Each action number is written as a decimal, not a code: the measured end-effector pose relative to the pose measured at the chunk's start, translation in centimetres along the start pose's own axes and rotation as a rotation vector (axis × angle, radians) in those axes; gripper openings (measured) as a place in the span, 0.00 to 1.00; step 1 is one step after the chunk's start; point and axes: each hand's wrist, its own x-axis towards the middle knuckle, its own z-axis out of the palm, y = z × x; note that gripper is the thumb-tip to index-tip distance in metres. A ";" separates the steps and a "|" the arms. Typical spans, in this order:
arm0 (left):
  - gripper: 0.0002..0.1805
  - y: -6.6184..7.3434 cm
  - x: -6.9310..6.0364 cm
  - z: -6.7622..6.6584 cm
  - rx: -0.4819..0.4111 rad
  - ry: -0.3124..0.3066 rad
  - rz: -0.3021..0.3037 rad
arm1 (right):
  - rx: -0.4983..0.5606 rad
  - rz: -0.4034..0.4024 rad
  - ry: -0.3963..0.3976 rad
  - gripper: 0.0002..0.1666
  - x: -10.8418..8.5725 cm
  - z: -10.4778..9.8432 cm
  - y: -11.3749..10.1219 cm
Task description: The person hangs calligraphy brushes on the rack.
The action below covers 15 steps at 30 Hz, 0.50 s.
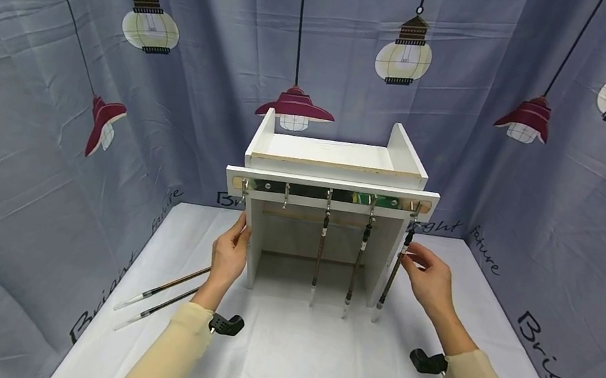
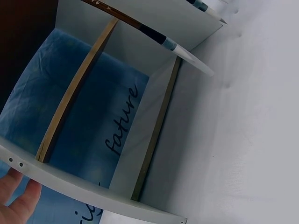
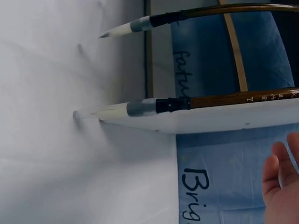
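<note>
A white wooden rack (image 1: 335, 173) stands upright, with a shiny hook strip (image 1: 308, 191) across its front. Three Chinese writing brushes hang tip down from its hooks: the middle brush (image 1: 320, 251), another brush (image 1: 357, 267) and the rightmost brush (image 1: 393, 273). My left hand (image 1: 229, 253) is at the rack's left side panel (image 2: 93, 186), fingertips against its outer side. My right hand (image 1: 431, 282) is beside the rightmost brush, fingers loosely bent; the right wrist view shows a gap between these fingers (image 3: 280, 158) and the brush shaft (image 3: 243, 99).
Two more brushes lie on the white tabletop at the left, an upper brush (image 1: 162, 289) and a lower brush (image 1: 155, 309), partly behind my left arm. Two left hooks (image 1: 287, 195) carry nothing. A patterned blue-grey curtain (image 1: 215, 69) surrounds the table.
</note>
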 end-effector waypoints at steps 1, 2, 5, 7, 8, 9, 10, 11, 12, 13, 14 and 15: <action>0.27 0.0 0.0 0.0 -0.001 0.000 0.002 | 0.004 0.004 -0.020 0.28 0.1 0.1 0.0; 0.27 0.1 0.0 0.0 -0.001 0.001 0.002 | 0.007 0.009 -0.039 0.29 0.3 0.1 -0.1; 0.27 0.1 0.1 0.0 0.002 -0.002 -0.003 | 0.010 0.026 -0.094 0.32 0.6 0.2 -0.1; 0.27 0.1 0.1 0.0 0.003 -0.002 -0.009 | 0.012 0.032 -0.122 0.34 0.8 0.2 -0.2; 0.26 0.2 0.0 0.0 0.005 -0.001 -0.012 | 0.013 0.036 -0.134 0.34 0.8 0.2 -0.2; 0.26 0.1 0.0 -0.1 0.005 -0.001 -0.014 | 0.011 0.036 -0.143 0.35 0.9 0.2 -0.3; 0.26 0.1 0.0 -0.1 0.007 0.000 -0.014 | 0.010 0.040 -0.149 0.36 1.0 0.2 -0.3; 0.26 0.1 0.0 -0.1 0.007 0.002 -0.013 | 0.008 0.043 -0.156 0.36 1.1 0.2 -0.3; 0.26 0.1 0.0 -0.1 0.007 0.002 -0.012 | 0.006 0.046 -0.160 0.37 1.2 0.2 -0.3; 0.26 0.1 0.0 -0.1 0.008 0.004 -0.008 | 0.006 0.048 -0.165 0.37 1.3 0.3 -0.3; 0.26 0.0 0.0 -0.1 0.007 0.004 -0.006 | 0.008 0.051 -0.168 0.38 1.3 0.3 -0.3; 0.26 0.0 0.0 -0.1 0.007 0.004 -0.003 | 0.010 0.051 -0.172 0.38 1.4 0.3 -0.3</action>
